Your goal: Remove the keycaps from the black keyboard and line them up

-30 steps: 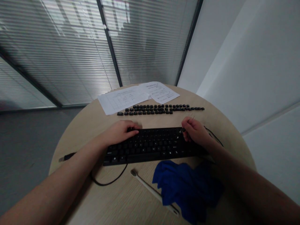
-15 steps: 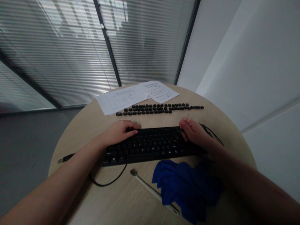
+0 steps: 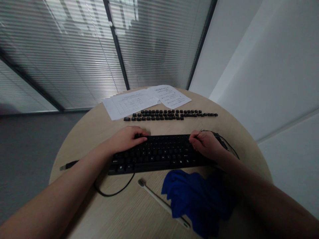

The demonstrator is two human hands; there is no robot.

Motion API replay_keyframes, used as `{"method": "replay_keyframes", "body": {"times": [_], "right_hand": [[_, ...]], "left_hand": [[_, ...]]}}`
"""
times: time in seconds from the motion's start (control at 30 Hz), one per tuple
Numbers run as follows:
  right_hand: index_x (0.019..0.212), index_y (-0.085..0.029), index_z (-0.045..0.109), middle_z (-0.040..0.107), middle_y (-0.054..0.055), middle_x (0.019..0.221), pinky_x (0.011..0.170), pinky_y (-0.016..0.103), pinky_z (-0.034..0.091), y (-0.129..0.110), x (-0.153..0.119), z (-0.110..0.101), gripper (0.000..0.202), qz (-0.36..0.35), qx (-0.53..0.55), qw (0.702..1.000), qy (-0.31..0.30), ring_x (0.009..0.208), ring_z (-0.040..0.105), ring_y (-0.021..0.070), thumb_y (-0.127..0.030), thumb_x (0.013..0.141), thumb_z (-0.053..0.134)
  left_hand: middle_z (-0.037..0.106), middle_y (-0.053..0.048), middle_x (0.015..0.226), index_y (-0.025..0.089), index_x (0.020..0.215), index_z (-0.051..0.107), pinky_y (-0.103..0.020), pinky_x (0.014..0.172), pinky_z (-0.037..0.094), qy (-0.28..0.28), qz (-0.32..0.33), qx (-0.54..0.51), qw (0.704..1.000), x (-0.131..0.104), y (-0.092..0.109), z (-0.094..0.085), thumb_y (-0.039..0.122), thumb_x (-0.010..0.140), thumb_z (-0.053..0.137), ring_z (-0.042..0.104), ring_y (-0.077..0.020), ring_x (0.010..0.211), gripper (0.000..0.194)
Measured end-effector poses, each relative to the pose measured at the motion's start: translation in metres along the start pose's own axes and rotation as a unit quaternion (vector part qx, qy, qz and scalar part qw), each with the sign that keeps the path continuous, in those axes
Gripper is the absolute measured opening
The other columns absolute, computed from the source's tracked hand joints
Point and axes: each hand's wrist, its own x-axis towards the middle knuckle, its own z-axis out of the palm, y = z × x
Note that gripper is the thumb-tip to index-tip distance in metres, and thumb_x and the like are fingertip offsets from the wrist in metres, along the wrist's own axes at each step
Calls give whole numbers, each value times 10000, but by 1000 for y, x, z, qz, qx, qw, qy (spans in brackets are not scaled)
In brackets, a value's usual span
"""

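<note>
A black keyboard (image 3: 154, 156) lies across the round table in front of me. My left hand (image 3: 128, 137) grips its far left edge, with the thumb on top and the fingers curled over the back. Over the right part of the keys, my right hand (image 3: 205, 143) is closed on a thin wire tool, which looks like a keycap puller (image 3: 202, 130); only fine wires show above the fist. The fingers hide the spot beneath them. Beyond the keyboard, loose black keycaps (image 3: 159, 115) are laid out in rows.
Printed sheets (image 3: 134, 101) lie at the table's far side. Nearer me are a pale toothbrush (image 3: 159, 200) and a crumpled blue cloth (image 3: 194, 199). The keyboard's cable (image 3: 112, 195) loops at the left, by a USB plug (image 3: 66, 166). Blinds and a white wall stand behind.
My right hand has turned over, its knuckles now facing up, and the wires show less above it. My left hand keeps its hold on the keyboard. The view has shifted slightly.
</note>
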Motion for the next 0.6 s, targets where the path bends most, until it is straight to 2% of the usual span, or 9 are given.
{"method": "replay_keyframes", "body": {"times": [0.27, 0.43, 0.6], "right_hand": [[645, -250, 506, 540, 11, 539, 580, 319, 331, 3, 0, 9, 350, -43, -43, 998, 22, 497, 496, 174, -438, 937, 471], [665, -260, 517, 545, 9, 515, 567, 321, 363, 14, -6, 16, 387, 7, 2, 996, 88, 486, 522, 189, -452, 985, 416], [609, -256, 508, 577, 26, 524, 576, 325, 395, 16, -9, 17, 432, 5, -14, 994, 112, 485, 549, 188, -453, 983, 421]], "left_hand": [[798, -78, 1150, 220, 1149, 774, -401, 975, 520, -2, -6, 2, 1000, 0, 3, -1, 410, 964, 561, 726, -262, 1049, 340], [796, -83, 1132, 228, 1132, 781, -397, 963, 515, -1, -17, 2, 1000, -1, 3, -1, 426, 959, 569, 723, -265, 1041, 338], [797, -91, 1132, 216, 1128, 779, -408, 963, 512, 0, -10, -7, 1000, 0, 1, 0, 416, 960, 569, 723, -266, 1035, 336]]}}
